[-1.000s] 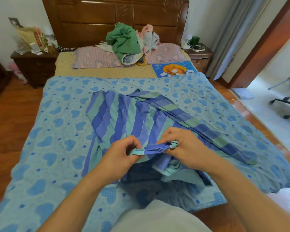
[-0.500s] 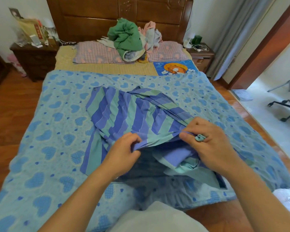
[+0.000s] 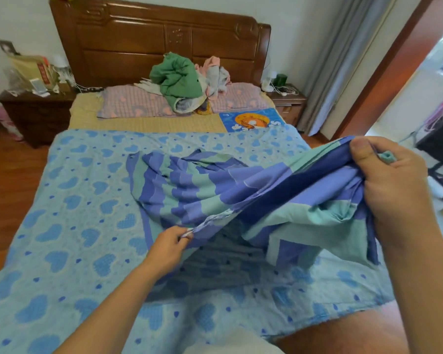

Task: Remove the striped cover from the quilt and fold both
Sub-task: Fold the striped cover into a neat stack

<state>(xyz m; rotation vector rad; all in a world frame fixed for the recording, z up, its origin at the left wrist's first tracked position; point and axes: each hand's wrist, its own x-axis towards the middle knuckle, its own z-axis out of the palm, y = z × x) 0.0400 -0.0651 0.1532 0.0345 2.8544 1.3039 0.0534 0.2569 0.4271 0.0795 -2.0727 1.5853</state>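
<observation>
At the foot of the bed (image 3: 149, 123), the striped cover (image 3: 215, 185) lies loose on top of the blue heart-print quilt (image 3: 69, 226), which is spread flat across the mattress. The right hand (image 3: 394, 185) grips a bunched corner of the cover, raised up and out to the right; the left hand (image 3: 168, 247) pinches the same edge lower down, close to the quilt. Between the two hands the edge runs taut, slanting from low left to high right, and the rest of the cover trails away toward the headboard (image 3: 159, 42). The left hand is the one nearer the bulk of the cloth. Half a second ago both hands sat close together over the middle of the cover; the right has since swept outward and up, stretching the edge, which suggests squaring it for a fold.
</observation>
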